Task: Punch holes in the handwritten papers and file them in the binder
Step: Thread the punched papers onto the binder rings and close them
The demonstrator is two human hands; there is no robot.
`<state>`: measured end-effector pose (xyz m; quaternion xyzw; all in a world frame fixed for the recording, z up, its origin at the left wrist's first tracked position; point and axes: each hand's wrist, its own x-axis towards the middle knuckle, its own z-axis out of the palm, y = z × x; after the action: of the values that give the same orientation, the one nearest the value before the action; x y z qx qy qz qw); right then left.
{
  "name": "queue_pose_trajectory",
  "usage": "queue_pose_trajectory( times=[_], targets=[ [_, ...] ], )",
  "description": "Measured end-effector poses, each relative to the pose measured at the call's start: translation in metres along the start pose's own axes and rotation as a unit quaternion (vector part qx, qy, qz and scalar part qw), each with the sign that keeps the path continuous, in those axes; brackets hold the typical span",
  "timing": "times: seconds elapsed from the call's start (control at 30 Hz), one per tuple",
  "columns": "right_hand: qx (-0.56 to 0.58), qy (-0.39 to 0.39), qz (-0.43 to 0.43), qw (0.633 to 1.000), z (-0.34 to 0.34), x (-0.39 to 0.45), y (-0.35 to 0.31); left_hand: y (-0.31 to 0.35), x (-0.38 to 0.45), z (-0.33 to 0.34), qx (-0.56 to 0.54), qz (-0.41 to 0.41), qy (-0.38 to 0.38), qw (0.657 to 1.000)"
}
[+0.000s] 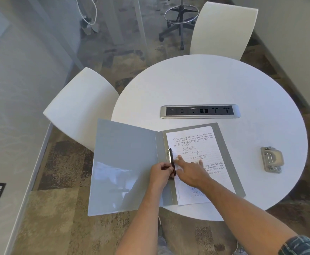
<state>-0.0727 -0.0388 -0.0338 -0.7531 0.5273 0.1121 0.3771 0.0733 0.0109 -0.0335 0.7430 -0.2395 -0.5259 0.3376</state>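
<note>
The binder point(132, 162) lies open on the round worktop point(205, 85), its cover overhanging the edge, with the handwritten paper point(205, 144) laid on the right-hand side. The ring clasp point(172, 161) is grasped by the left hand point(161, 172), while the sheet is pressed flat beside it by the straight fingers of the right hand point(191, 171) — nothing is gripped there. The hole punch point(271, 160) sits well apart. The rings are best closed only once the holes are seated — the paper should be held steady so it cannot tear.

Grey binder point(124, 162), white table point(205, 83) & chairs point(80, 105), plaid sleeve point(304, 245).
</note>
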Motion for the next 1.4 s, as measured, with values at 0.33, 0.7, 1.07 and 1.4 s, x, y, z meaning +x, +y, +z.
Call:
queue_pose_trajectory(
  times=[0.33, 0.7, 1.07, 1.4],
  targets=[
    [0.114, 0.062, 0.026, 0.991, 0.004, -0.001, 0.0, 0.0, -0.001, -0.002, 0.041, 0.019, -0.034, 0.998],
    [0.159, 0.107, 0.038, 0.981, 0.01, -0.004, 0.003, -0.004, -0.008, 0.002, 0.142, 0.071, 0.028, 0.987],
    [-0.079, 0.114, -0.007, 0.99, 0.023, -0.011, 0.011, 0.0, -0.013, 0.002, 0.19, 0.104, 0.04, 0.975],
    [-0.191, 0.138, -0.073, 0.969, 0.015, -0.014, 0.021, -0.004, -0.019, 0.01, 0.328, 0.192, 0.053, 0.923]
  ],
)
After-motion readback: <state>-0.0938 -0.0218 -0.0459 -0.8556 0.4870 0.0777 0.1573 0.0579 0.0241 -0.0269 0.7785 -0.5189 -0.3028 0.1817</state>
